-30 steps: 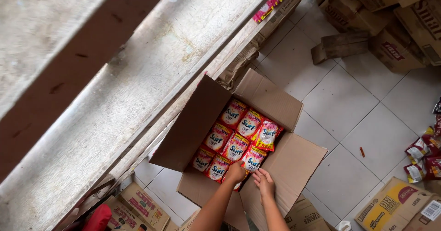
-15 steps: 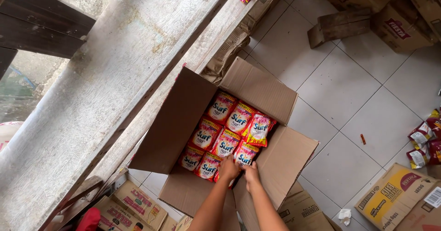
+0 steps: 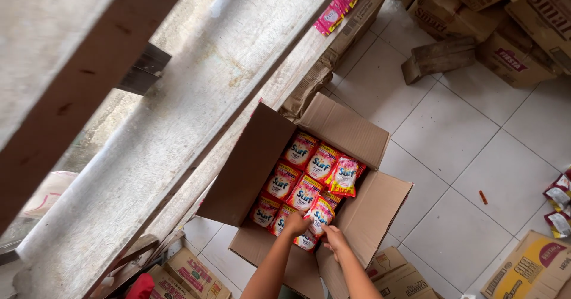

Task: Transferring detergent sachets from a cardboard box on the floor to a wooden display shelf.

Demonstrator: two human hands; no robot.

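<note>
An open brown cardboard box [image 3: 369,207] stands on the tiled floor, its flaps spread out. Inside lie several red and yellow detergent pouches [image 3: 296,187] in rows. My left hand [image 3: 295,223] and my right hand [image 3: 335,240] reach into the near end of the box. Both grip one red pouch [image 3: 321,214] that sits tilted above the others. A pink pouch [image 3: 345,175] lies on top near the far right corner.
A grey concrete ledge [image 3: 178,120] runs diagonally on the left. Brown cartons [image 3: 511,55] are stacked at the top right, a wood block [image 3: 437,58] beside them. More cartons [image 3: 526,269] and loose sachets [image 3: 559,204] lie at the right and bottom edges.
Both hands have gone further into the box and now hold a pouch lifted at its near end. The view has shifted slightly.
</note>
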